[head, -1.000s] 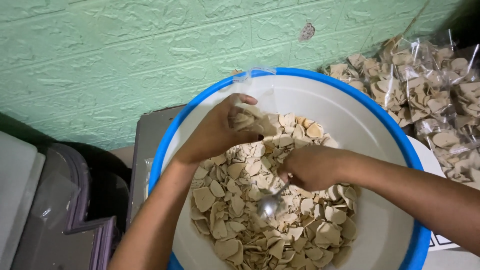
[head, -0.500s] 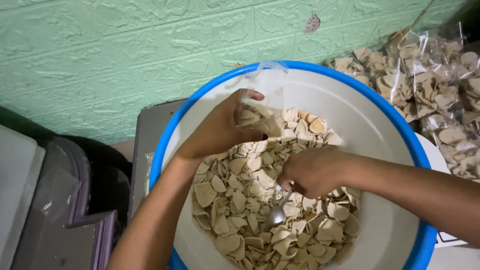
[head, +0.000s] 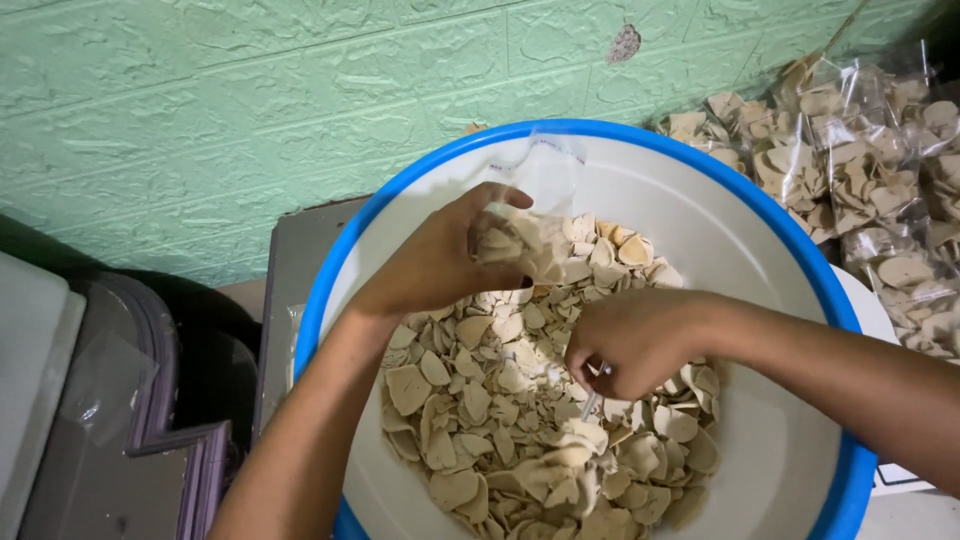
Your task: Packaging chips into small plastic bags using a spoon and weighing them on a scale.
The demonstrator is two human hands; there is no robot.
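Note:
A big white basin with a blue rim (head: 760,215) holds a heap of beige chips (head: 480,400). My left hand (head: 435,260) grips a clear plastic bag (head: 530,200) partly filled with chips, its mouth held up over the far side of the heap. My right hand (head: 635,335) is closed on the handle of a metal spoon (head: 592,398), whose bowl is buried under the chips in the middle of the basin.
Several filled clear bags of chips (head: 860,170) are piled at the right behind the basin. A green textured wall (head: 250,110) runs along the back. The basin rests on a grey table (head: 295,270). Dark purple-edged furniture (head: 150,420) stands at the left.
The spoon's bowl, visible on top of the chips before, has gone down under them. My right hand shifted slightly right and lower. The bag in my left hand stayed raised.

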